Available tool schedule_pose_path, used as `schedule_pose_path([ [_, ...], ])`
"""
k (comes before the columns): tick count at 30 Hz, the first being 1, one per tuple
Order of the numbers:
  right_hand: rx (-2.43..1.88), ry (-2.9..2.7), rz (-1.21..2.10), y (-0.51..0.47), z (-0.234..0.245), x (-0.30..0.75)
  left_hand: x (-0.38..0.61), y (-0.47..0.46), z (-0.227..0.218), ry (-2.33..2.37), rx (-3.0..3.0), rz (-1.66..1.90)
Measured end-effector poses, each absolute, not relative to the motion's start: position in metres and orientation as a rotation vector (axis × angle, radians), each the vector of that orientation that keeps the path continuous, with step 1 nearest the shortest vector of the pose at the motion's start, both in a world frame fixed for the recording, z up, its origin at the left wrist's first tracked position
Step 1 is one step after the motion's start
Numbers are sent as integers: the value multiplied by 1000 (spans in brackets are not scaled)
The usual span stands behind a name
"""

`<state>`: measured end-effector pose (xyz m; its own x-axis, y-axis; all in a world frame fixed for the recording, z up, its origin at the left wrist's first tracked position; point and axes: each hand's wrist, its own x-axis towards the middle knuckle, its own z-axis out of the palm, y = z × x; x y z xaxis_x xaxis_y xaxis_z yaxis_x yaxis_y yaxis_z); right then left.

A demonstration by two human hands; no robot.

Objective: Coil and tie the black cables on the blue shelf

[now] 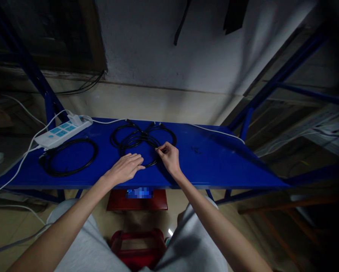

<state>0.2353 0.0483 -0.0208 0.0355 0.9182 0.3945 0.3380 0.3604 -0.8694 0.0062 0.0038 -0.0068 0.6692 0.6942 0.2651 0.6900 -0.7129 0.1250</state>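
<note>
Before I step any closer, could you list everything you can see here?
Table: one, blue, centre
Power strip: one, white with blue sockets, table's left end
Separate cable coil: one, black, near the power strip
Middle cable coils: several overlapping, black, table's centre
Cords: several, white, table's back and left
Small bits: uncountable, dark, table's right part
Bench: one, red, below table's near edge
Blurred item: one, blue, at the bench
Stool: one, red, between the legs
Hanging strips: two, black, against the wall
Wall: pale grey, behind
Legs: two, grey trousers, below
Left hand: one, bare, beside middle coils
Right hand: one, bare, fingertips pinched at middle coils
Dark edges: unclear
</note>
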Motion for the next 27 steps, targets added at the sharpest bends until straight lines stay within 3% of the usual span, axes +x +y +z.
schedule_pose_path([
  [27,-1093,-1500,707,47,-11,231,6,3,-7,1277,2776,555],
])
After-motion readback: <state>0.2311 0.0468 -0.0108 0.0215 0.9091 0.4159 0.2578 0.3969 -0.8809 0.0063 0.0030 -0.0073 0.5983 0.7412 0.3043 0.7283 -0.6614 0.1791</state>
